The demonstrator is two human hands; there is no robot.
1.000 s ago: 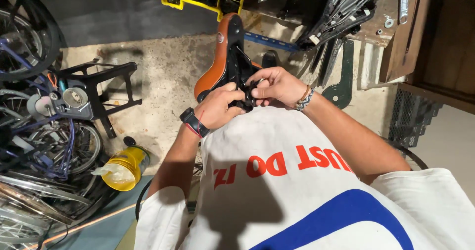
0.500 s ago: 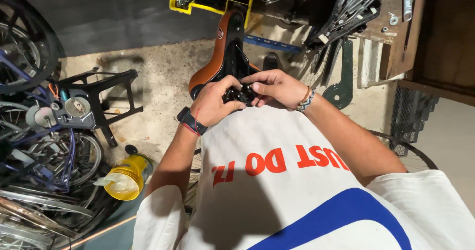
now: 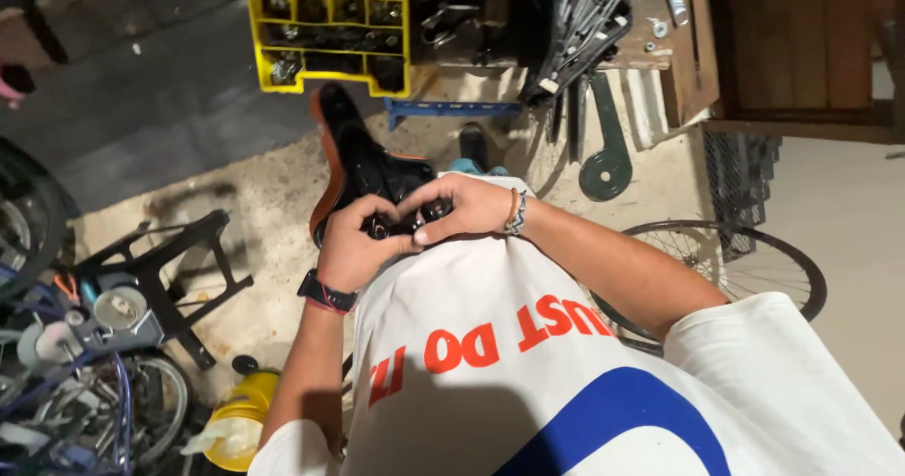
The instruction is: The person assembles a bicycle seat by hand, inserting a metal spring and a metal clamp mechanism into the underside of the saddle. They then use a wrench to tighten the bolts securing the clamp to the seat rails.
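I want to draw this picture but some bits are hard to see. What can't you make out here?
- Head view: the small black part under the bicycle saddle is covered by the left hand and right hand.
- The yellow parts bin holds pieces too small and dark to name; the top edge cuts it off.
- The bicycle wheel is partly hidden by the right arm.
- The yellow container is dim, with the white shirt beside it.

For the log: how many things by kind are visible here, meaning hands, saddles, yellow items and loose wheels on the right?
Hands: 2, left hand and right hand
Bicycle saddle: 1
Yellow items: 2, parts tray and jug
Loose spoked wheel: 1
Total: 6
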